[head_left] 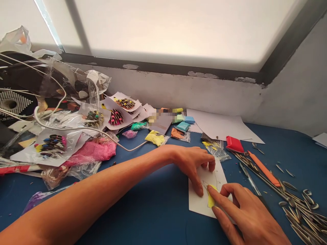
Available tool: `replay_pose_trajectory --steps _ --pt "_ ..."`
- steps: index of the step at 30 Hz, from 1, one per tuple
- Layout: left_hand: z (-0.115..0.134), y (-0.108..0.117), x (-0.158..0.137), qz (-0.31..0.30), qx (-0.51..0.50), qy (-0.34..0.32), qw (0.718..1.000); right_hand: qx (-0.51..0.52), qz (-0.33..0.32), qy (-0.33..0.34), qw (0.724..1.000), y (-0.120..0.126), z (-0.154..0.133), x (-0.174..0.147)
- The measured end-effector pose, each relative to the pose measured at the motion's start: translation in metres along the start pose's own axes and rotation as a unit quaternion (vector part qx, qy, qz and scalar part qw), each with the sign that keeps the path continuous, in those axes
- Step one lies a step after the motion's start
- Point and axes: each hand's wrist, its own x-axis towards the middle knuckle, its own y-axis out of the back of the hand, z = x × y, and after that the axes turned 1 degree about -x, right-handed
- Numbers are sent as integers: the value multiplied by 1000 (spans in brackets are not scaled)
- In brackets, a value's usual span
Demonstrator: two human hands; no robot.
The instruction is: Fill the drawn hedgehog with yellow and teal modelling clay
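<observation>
Yellow clay [211, 200] under right fingers [217, 199], left hand [192, 163] flat on card [201, 204], seeds [301, 211] alongside.

A small white paper card with a pencil drawing [205, 190] lies on the blue worktop [143, 211]. The left hand [192, 161] rests on the card's left edge; the right hand [245, 211] presses a yellow clay lump [211, 197] onto it. Right of the card lie an orange plastic modelling tool [264, 169] and striped sunflower seeds [298, 204]. Behind it sit small bagged clay blocks [178, 131], with a heap of clear plastic bags and decorated paper cards [76, 126] to the left.
</observation>
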Motion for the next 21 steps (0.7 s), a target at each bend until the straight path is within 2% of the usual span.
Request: replay_pose_trajectory --steps 13,18,19,21 --pt "4 3 -3 -11 -8 11 1000 46 -34 -15 998 7 -4 15" --pt "7 4 -4 -9 -1 14 1000 56 8 -71 996 4 8 10" --pt "6 4 -3 -9 0 14 1000 48 27 -73 996 3 11 8" --pt "4 3 -2 -9 1 11 1000 33 26 -60 997 1 16 2"
